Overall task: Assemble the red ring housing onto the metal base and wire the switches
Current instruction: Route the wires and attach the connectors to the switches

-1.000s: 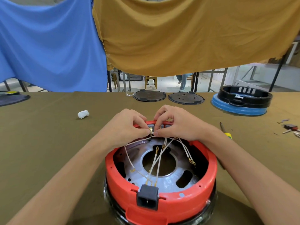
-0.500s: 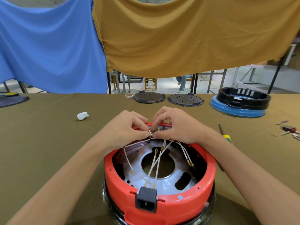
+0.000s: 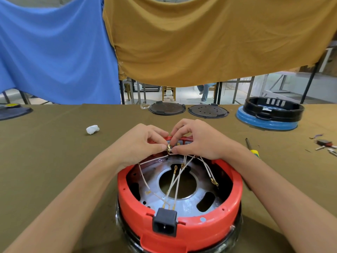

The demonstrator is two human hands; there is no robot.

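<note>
We see the red ring housing [image 3: 180, 227] seated on the metal base [image 3: 184, 203], near desk [image 3: 54, 161] edge — left hand [image 3: 140, 143] and right hand [image 3: 197, 139] together, both pinching a brass wire terminal [image 3: 168, 148] at the far rim.

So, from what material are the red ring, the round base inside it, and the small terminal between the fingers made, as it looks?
Red ring housing: most likely moulded plastic, smooth with a soft sheen and rounded edges.
Metal base: bare sheet metal, silvery and reflective, with cut-out holes; possibly aluminium or steel.
Terminal, pinched by the left hand and right hand: shiny gold-coloured metal, perhaps brass.
</note>
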